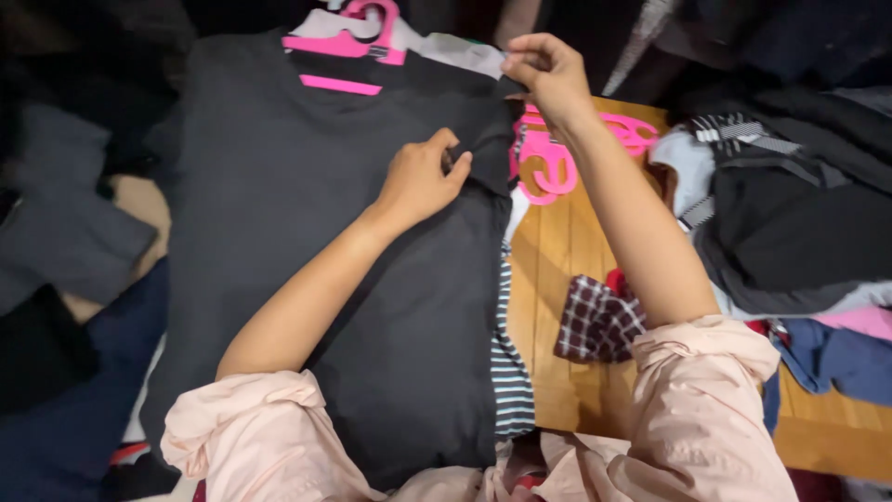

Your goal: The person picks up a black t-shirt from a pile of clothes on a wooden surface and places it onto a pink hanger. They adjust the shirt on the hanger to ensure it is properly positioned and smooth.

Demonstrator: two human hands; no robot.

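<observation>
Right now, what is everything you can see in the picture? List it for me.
black shirt: one, black, spread flat in the middle, on a hanger
pink hanger: one, pink, at the shirt's neck, top centre
loose pink hangers: a few, pink, on the wood right of the shirt
striped garment: one, dark and white stripes, under the shirt's right edge
plaid cloth: one, dark red and white check, on the wood
wooden surface: one, brown, right of centre
clothes pile: several, black, grey, white, at right
dark clothes: several, grey and navy, at left
left hand: pinching the shirt's right edge
right hand: pinching its upper right corner
</observation>
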